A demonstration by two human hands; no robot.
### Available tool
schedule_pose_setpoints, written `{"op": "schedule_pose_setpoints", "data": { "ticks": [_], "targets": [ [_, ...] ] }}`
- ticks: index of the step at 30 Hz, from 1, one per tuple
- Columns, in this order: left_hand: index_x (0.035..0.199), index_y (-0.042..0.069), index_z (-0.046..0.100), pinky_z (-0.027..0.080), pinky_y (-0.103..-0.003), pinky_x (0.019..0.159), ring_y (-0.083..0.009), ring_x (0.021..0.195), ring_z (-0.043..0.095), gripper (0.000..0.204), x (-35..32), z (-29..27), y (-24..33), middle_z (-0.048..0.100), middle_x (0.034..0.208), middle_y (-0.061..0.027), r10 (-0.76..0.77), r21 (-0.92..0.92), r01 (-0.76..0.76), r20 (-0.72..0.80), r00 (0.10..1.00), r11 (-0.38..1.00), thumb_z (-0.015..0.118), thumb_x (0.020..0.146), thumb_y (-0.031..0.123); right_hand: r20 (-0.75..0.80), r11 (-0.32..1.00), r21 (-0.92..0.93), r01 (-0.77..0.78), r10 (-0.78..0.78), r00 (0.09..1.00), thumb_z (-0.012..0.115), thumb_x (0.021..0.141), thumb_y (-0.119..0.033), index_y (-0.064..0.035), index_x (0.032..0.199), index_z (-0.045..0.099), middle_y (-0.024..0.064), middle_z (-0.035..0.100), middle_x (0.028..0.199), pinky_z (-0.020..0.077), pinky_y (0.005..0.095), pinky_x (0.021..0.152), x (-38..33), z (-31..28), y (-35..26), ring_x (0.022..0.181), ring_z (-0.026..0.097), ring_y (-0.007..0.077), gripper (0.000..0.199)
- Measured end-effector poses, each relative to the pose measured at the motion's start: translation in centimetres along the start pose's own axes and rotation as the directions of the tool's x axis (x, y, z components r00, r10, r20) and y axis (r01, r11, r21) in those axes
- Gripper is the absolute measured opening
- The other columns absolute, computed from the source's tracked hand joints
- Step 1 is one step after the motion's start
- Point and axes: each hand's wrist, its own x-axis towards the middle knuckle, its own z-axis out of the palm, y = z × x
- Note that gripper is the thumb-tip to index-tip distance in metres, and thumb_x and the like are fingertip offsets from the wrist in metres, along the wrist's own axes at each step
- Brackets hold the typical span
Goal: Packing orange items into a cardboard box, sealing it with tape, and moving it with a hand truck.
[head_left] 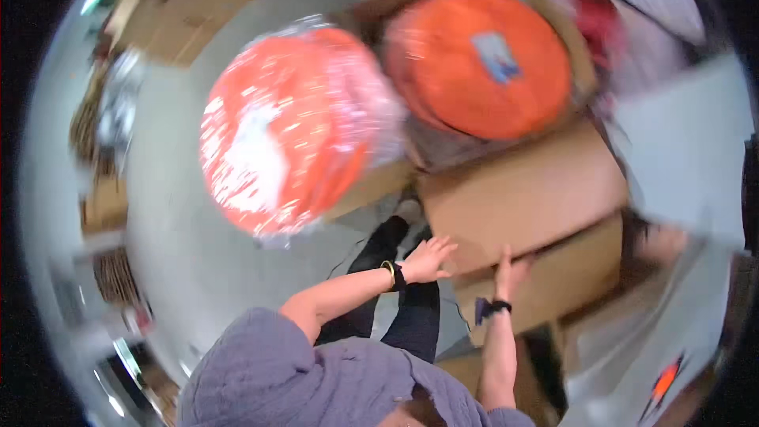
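Observation:
A large cardboard box stands before me with a wide flap folded out toward me. In its far part lies a round, bright orange, plastic-wrapped bundle with a small blue-and-white label. My left hand is open, fingers spread, close to the near left corner of the flap; whether it touches is unclear. My right hand is at the flap's near edge, its fingers apart and slightly blurred. Left of the box sits a second round orange bundle in shiny clear plastic.
More cardboard boxes stand at the far left, with a small carton below them. A pale grey panel rises at the right. A red item lies behind the open box. My legs are close under my arms.

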Motion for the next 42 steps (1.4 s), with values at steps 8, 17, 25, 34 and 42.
{"op": "schedule_pose_setpoints", "data": {
  "ticks": [8,17,25,34,42],
  "targets": [
    [0.122,0.0,0.05,0.046,-0.039,0.09,-0.0319,0.107,0.056,0.062,-29.7,-5.7,-18.7,0.058,0.116,-0.0185,-0.827,-0.57,0.603,-0.329,0.457,0.559,0.064,0.077,0.041,0.202,0.903,0.396,-0.169,0.093,0.975,0.072,0.077,-0.035,0.0057,0.137,0.022,0.0199,0.035,0.137,0.0334,0.0384,0.102,2.7,1.1,-2.8,0.122,0.04,0.0267,0.088],
    [0.117,0.002,0.053,0.05,-0.032,0.065,-0.0181,0.078,0.063,0.054,-68.2,3.5,-17.1,0.066,0.088,-0.0104,-0.976,-0.976,0.217,-0.039,-0.215,-0.009,0.065,0.079,0.039,0.399,0.968,0.107,-0.227,0.167,0.902,0.063,0.082,-0.038,0.0014,0.107,0.056,0.0134,0.06,0.092,0.0489,0.0379,0.064,-0.7,1.1,-7.4,0.078,0.056,0.0236,0.048],
    [0.085,0.005,0.062,0.042,-0.031,0.043,-0.0156,0.05,0.052,0.028,-83.1,25.3,-16.4,0.059,0.064,-0.0053,-0.901,-0.965,-0.116,0.262,-0.345,-0.237,0.06,0.08,0.033,0.295,0.937,-0.04,0.348,-0.322,0.9,0.076,0.073,-0.03,0.0082,0.1,0.063,0.0214,0.065,0.097,0.0525,0.0404,0.072,-6.9,5.5,-13.2,0.082,0.061,0.0287,0.049],
    [0.094,0.002,0.062,0.045,-0.03,0.048,-0.0161,0.061,0.059,0.021,-93.4,35.3,-17.6,0.064,0.08,-0.0071,-0.831,-0.787,-0.598,0.43,-0.354,-0.153,0.061,0.082,0.019,0.766,0.837,-0.463,0.291,0.212,0.607,0.056,0.086,-0.027,0.0033,0.082,0.061,0.0146,0.062,0.071,0.0472,0.0384,0.056,-32.2,24.4,-18.1,0.06,0.058,0.0276,0.032],
    [0.1,-0.001,0.063,0.048,-0.026,0.052,-0.0138,0.068,0.062,0.031,-105.6,25.5,-26.3,0.064,0.086,-0.007,-0.828,-0.865,-0.5,0.316,-0.463,-0.05,0.062,0.083,0.025,0.917,0.307,-0.398,0.864,0.13,0.377,0.054,0.086,-0.037,-0.0008,0.082,0.068,0.0133,0.067,0.078,0.0484,0.0412,0.071,-50.2,41.9,-28.4,0.075,0.061,0.0307,0.039]
  ]
}}
